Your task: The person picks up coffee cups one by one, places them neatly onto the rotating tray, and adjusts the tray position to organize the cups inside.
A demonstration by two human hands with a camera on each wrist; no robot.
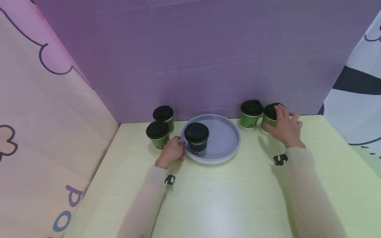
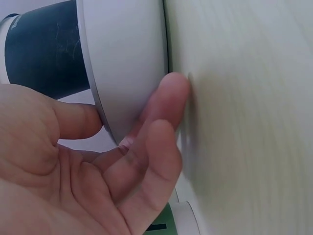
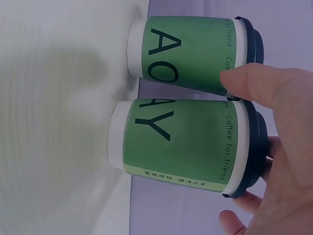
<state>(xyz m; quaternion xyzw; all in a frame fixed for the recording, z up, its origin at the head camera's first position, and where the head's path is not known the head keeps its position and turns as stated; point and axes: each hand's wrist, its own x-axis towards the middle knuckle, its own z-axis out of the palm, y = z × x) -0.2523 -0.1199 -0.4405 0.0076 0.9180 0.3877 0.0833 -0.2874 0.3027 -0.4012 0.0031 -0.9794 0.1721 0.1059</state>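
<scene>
My left hand [image 1: 171, 152] holds the edge of a round, pale grey-lilac tray [image 1: 224, 138], thumb over the rim and fingers at its outer side and underneath. On the tray's left part stands a dark paper coffee cup [image 1: 198, 147] with a black lid. At the back right, my right hand [image 1: 286, 130] is spread around the black lid of a green coffee cup [image 3: 181, 147]. Some of its fingers go behind that lid; the thumb [image 3: 252, 83] is extended in front of the neighbouring green cup [image 3: 188, 54]. Whether the thumb touches either cup, I cannot tell.
Two more lidded green cups, a front one [image 1: 157, 134] and a rear one [image 1: 163, 115], stand close together left of the tray. A purple cloth wall [image 1: 190, 59] rises behind the pale table [image 1: 220, 198]. Printed cloth [image 1: 53, 125] hangs on the left.
</scene>
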